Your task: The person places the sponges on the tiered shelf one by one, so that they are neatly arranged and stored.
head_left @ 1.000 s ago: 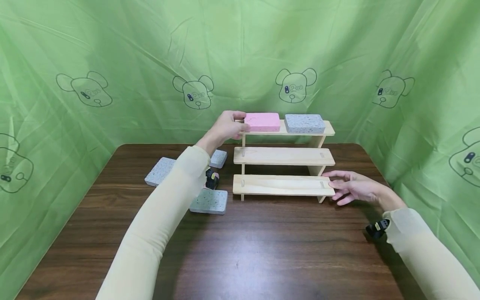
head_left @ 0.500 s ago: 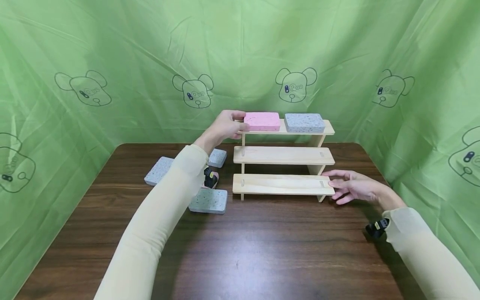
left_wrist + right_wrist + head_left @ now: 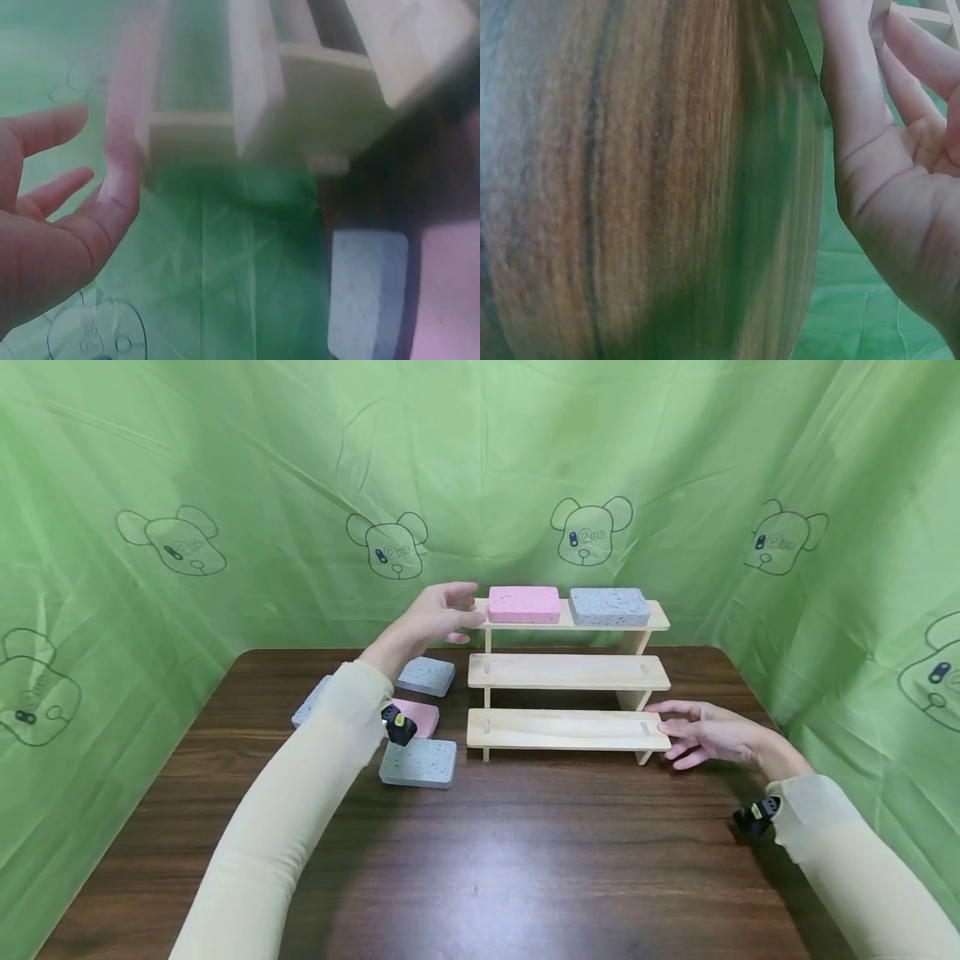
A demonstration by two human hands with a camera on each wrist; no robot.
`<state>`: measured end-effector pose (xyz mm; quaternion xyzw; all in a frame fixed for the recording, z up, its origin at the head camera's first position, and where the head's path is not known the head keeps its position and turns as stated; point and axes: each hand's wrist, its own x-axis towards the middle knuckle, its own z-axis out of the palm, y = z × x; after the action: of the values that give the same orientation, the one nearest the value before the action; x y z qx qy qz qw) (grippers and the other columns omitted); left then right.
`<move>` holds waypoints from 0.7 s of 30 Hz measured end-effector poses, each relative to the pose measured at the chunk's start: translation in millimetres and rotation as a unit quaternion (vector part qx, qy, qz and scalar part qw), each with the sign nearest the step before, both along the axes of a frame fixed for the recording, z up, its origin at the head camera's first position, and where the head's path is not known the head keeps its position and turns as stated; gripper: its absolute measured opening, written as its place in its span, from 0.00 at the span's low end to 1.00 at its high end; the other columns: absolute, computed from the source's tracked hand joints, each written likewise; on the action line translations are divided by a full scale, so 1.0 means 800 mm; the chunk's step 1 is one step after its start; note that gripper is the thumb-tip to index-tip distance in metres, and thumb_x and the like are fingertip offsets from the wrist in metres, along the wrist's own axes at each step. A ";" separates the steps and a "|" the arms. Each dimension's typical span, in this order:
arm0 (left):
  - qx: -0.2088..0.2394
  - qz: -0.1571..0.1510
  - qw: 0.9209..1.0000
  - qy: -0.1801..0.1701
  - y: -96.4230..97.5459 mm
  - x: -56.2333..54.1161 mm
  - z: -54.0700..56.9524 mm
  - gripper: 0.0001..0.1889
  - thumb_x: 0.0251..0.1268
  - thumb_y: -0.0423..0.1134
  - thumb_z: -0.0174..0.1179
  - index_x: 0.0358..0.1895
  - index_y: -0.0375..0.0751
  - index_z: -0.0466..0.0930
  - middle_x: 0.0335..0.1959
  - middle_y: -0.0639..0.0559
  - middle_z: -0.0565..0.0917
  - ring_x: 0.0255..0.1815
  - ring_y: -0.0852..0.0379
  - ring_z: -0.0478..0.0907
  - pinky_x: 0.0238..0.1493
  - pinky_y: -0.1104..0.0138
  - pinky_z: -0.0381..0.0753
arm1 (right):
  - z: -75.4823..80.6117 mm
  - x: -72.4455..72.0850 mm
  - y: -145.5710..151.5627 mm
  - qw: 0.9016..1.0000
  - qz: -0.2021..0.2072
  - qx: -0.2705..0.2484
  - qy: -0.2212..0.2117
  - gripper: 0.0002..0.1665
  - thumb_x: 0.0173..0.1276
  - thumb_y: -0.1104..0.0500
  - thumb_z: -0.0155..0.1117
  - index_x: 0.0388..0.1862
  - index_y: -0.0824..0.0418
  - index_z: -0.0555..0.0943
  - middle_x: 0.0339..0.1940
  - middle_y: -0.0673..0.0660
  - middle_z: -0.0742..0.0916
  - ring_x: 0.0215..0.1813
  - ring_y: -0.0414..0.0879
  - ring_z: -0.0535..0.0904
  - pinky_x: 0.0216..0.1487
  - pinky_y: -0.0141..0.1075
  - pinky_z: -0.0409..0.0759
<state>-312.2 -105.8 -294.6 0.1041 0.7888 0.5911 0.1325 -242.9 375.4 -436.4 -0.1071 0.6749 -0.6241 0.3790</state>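
A three-tier wooden shelf (image 3: 567, 672) stands on the table. On its top tier lie a pink sponge (image 3: 523, 604) at the left and a speckled blue-grey sponge (image 3: 609, 607) at the right. My left hand (image 3: 431, 618) is just left of the pink sponge, fingers spread and holding nothing; the left wrist view shows the sponge blurred beyond the fingers. At the bottom tier's right end, my right hand (image 3: 708, 735) pinches the board's edge between thumb and fingers. In the right wrist view a bit of wood shows at the fingertips of that hand (image 3: 900, 142).
Left of the shelf several sponges lie on the dark wooden table (image 3: 480, 860): a blue-grey one (image 3: 426, 677), a pink one (image 3: 418, 717), a pale green-grey one (image 3: 418, 763) and another partly behind the left sleeve (image 3: 309, 700). A green curtain (image 3: 480, 460) surrounds the table.
My left hand has let go of the pink sponge and drawn back to the left. The sponge stays on the top tier. My right hand has kept its place.
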 end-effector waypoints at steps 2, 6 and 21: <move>-0.002 0.002 1.000 0.000 -0.010 0.003 -0.003 0.37 0.67 0.32 0.67 0.77 0.45 0.63 0.72 0.43 0.69 0.57 0.47 0.79 0.52 0.58 0.85 | 0.000 0.001 0.000 1.000 -0.003 0.000 -0.001 0.24 0.83 0.65 0.46 0.66 0.40 0.74 0.49 0.61 0.86 0.46 0.54 0.86 0.49 0.52 0.86; -0.012 0.002 1.000 -0.002 -0.028 0.009 -0.009 0.35 0.66 0.32 0.68 0.76 0.46 0.66 0.72 0.44 0.69 0.59 0.46 0.78 0.51 0.57 0.85 | 0.001 0.000 0.000 1.000 -0.006 -0.006 -0.007 0.24 0.83 0.65 0.45 0.66 0.40 0.74 0.49 0.62 0.85 0.46 0.55 0.86 0.49 0.53 0.85; -0.073 -0.062 0.995 0.024 -0.109 0.068 -0.025 0.35 0.67 0.35 0.68 0.75 0.44 0.65 0.71 0.42 0.69 0.59 0.43 0.79 0.55 0.52 0.83 | -0.002 -0.001 0.002 1.000 -0.004 -0.013 -0.011 0.25 0.83 0.65 0.44 0.67 0.40 0.74 0.49 0.61 0.85 0.46 0.55 0.86 0.49 0.52 0.86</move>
<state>-258.1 -192.9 -314.4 0.1574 0.8246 0.5200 0.1574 -243.8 377.2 -437.6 -0.1021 0.6633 -0.6352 0.3823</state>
